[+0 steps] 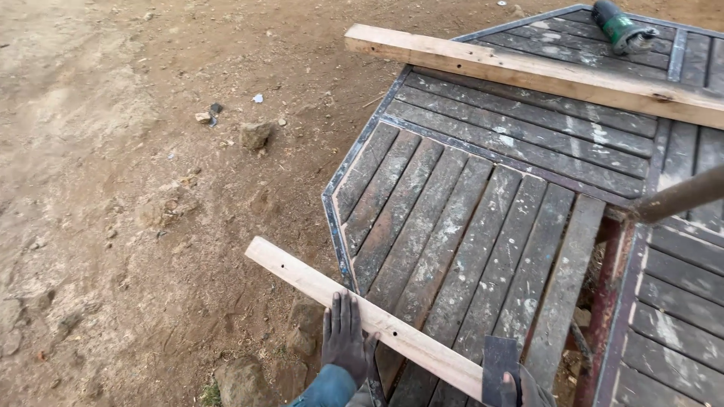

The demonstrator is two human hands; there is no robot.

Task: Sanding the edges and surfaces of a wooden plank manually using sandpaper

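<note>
While left hand (345,335) presses flat, fingers spread, on pale batten (362,320) at lower centre, right hand (511,386) grasps dark blade (500,368); cut apparently not begun.

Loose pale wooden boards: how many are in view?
2. One long board lies across the far side of the slatted table. The near board overhangs the table's front corner, under the left hand. None seem hidden.

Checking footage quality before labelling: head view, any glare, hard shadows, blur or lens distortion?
Head view: soft, even daylight, no glare, only faint shadows under the pale wooden strip. Focus is sharp on the weathered grey slatted metal-framed table and left hand. The right hand, on a dark flat blade-like tool, is cut off by the frame's bottom edge. Straight edges look unbent.
</note>
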